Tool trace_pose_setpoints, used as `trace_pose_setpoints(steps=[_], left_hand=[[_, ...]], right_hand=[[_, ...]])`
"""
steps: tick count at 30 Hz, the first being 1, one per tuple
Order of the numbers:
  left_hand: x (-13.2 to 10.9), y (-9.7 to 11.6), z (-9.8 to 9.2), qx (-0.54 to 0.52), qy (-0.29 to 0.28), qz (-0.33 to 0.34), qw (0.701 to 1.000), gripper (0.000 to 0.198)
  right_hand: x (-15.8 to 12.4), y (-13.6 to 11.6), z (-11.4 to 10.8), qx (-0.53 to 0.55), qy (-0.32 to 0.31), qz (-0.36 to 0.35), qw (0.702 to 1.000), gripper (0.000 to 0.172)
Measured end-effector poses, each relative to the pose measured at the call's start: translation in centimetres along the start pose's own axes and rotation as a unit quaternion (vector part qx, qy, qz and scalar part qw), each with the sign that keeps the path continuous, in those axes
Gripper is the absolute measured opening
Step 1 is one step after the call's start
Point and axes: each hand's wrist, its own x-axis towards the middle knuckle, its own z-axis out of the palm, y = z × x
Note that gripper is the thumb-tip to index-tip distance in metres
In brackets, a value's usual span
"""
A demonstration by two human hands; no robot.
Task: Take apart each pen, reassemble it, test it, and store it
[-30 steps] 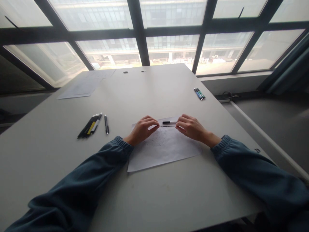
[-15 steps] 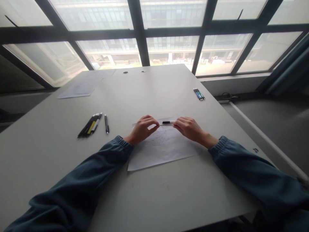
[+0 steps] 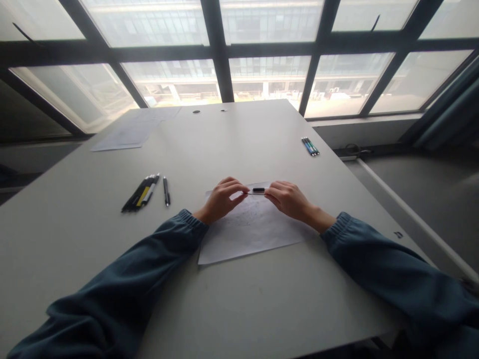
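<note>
A thin dark rod (image 3: 256,194), which looks like a pen refill, spans level between my two hands. My left hand (image 3: 225,197) pinches its left end between thumb and fingertips. At the other end my right hand (image 3: 288,197) pinches it the same way. Just behind the rod lies a black pen part (image 3: 258,189), its right end hidden by my right hand. Beneath both hands is a white sheet of paper (image 3: 247,244) with faint marks on its upper part.
To the left a row of pens (image 3: 140,194), mostly black with one yellow, lies beside a single dark pen (image 3: 166,191). Several blue and green pens (image 3: 310,146) sit near the table's right edge. More papers (image 3: 123,132) lie at the far left of the white table (image 3: 232,144).
My right hand has shifted slightly left, so less of the rod shows between my hands. It covers more of the pen part behind. My left hand has barely moved.
</note>
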Motion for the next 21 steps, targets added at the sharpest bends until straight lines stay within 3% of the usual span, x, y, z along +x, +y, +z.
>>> trace_pose_setpoints(steps=[7, 13, 21], left_hand=[[-0.1, 0.1, -0.1, -0.015, -0.005, -0.018, 1.000, 0.016], [-0.2, -0.1, -0.3, 0.059, 0.021, -0.125, 0.990, 0.021], [0.0, 1.0, -0.7, 0.166, -0.143, -0.146, 0.965, 0.023]], right_hand=[[-0.4, 0.2, 0.3, 0.032, 0.016, 0.010, 0.999, 0.024], [-0.6, 0.6, 0.4, 0.027, 0.053, 0.067, 0.996, 0.022], [-0.6, 0.7, 0.3, 0.022, 0.077, 0.118, 0.990, 0.020]])
